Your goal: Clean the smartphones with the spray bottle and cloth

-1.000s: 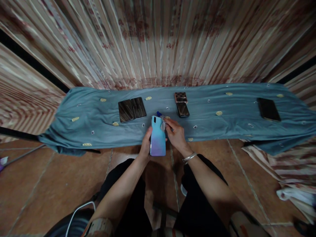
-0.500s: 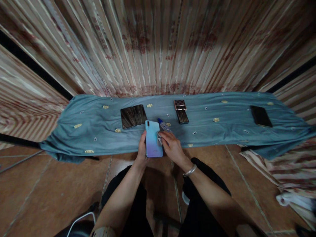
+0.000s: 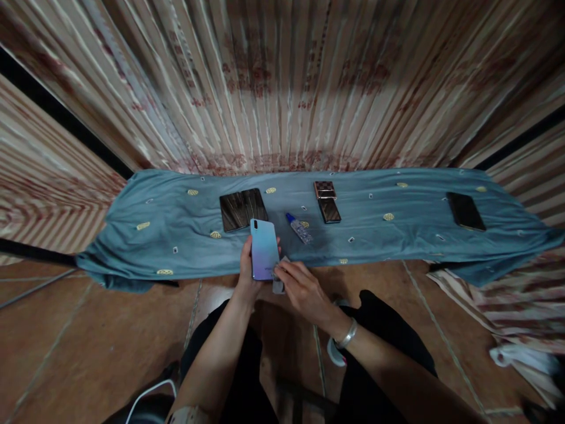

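A: What was seen around the work?
B: A pleated beige curtain with reddish pattern (image 3: 282,88) was hung behind. A long surface was covered by a blue-green patterned fabric (image 3: 397,244), on which a dark glossy two-panel device (image 3: 233,211) was laid open.

A: And the hands?
B: The right hand (image 3: 304,290) was closed in a pinch of thumb and forefinger; its other fingers could not be told well. By the left hand (image 3: 247,272), half closed, a glossy blue-to-violet phone (image 3: 265,247) was held over the near edge, back upward.

A: What was smaller?
B: A clear bottle with blue cap (image 3: 301,231) was laid to the right, untouched. In the pinch, a small grey cloth (image 3: 278,287) was held at the phone's lower right corner.

A: How was this best done?
B: Light, even pressure was judged proper, with the phone supported firmly from underneath.
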`<action>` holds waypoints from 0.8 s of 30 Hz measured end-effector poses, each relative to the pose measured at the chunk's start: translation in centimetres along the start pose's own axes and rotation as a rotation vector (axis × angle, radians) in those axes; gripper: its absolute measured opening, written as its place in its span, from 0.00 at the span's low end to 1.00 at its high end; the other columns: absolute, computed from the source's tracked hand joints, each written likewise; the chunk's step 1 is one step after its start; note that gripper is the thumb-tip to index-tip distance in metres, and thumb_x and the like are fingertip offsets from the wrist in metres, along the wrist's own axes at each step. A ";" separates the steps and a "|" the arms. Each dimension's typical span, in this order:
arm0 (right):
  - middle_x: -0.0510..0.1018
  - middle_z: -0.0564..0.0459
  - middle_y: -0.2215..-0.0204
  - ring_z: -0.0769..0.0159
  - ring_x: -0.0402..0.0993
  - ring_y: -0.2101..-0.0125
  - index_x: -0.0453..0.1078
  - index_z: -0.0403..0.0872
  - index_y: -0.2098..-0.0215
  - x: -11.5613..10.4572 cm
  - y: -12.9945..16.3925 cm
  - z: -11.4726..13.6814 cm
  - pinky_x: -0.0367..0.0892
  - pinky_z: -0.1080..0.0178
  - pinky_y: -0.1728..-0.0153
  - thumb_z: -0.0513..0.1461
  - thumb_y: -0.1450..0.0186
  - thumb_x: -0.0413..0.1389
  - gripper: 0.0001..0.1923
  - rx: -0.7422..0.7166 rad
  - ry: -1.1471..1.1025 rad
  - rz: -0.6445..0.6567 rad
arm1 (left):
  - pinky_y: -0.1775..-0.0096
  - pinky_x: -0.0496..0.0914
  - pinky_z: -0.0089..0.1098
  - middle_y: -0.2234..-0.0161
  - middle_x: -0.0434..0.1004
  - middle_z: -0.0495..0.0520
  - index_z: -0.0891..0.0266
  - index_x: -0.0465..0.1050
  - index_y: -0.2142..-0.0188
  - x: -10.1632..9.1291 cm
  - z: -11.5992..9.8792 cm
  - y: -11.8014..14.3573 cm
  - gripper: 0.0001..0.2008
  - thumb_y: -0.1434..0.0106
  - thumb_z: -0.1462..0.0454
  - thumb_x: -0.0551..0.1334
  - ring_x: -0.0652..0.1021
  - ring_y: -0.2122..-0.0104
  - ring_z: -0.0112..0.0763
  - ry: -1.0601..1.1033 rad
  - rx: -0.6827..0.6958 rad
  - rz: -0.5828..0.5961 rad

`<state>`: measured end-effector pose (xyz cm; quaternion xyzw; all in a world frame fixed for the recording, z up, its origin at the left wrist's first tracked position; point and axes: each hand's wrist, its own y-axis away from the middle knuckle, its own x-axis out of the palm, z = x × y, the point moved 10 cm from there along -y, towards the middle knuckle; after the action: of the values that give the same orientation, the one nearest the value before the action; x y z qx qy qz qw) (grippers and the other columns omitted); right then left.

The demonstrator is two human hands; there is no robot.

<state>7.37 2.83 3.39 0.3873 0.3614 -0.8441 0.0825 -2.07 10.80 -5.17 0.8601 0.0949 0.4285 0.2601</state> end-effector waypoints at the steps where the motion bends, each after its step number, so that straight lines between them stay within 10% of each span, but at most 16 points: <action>1: 0.78 0.41 0.50 0.55 0.74 0.50 0.68 0.43 0.41 0.1 0.1 0.6 0.75 0.53 0.47 0.29 0.30 0.47 0.21 -0.027 0.007 0.014 | 0.56 0.77 0.37 0.65 0.84 0.61 0.69 0.75 0.52 -0.1 -0.1 0.0 0.22 0.32 0.54 0.54 0.84 0.62 0.40 -0.005 0.012 -0.012; 14: 0.78 0.42 0.49 0.55 0.73 0.48 0.72 0.46 0.42 -0.3 -2.7 -4.9 0.72 0.48 0.44 0.31 0.29 0.45 0.22 0.167 0.035 -0.076 | 0.54 0.75 0.31 0.72 0.82 0.53 0.64 0.76 0.67 0.9 2.9 0.4 0.09 0.38 0.60 0.63 0.83 0.62 0.36 -0.041 0.017 -0.017; 24: 0.77 0.43 0.48 0.55 0.72 0.46 0.72 0.47 0.43 0.6 -4.6 -7.6 0.69 0.46 0.42 0.30 0.32 0.44 0.24 0.215 0.034 -0.098 | 0.51 0.74 0.35 0.60 0.83 0.52 0.63 0.77 0.58 0.6 2.8 1.5 0.13 0.42 0.61 0.68 0.81 0.54 0.39 -0.114 0.042 0.035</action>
<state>9.55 11.35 2.12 0.3899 0.2889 -0.8744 -0.0069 0.45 8.73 -5.39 0.8897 0.0738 0.3814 0.2397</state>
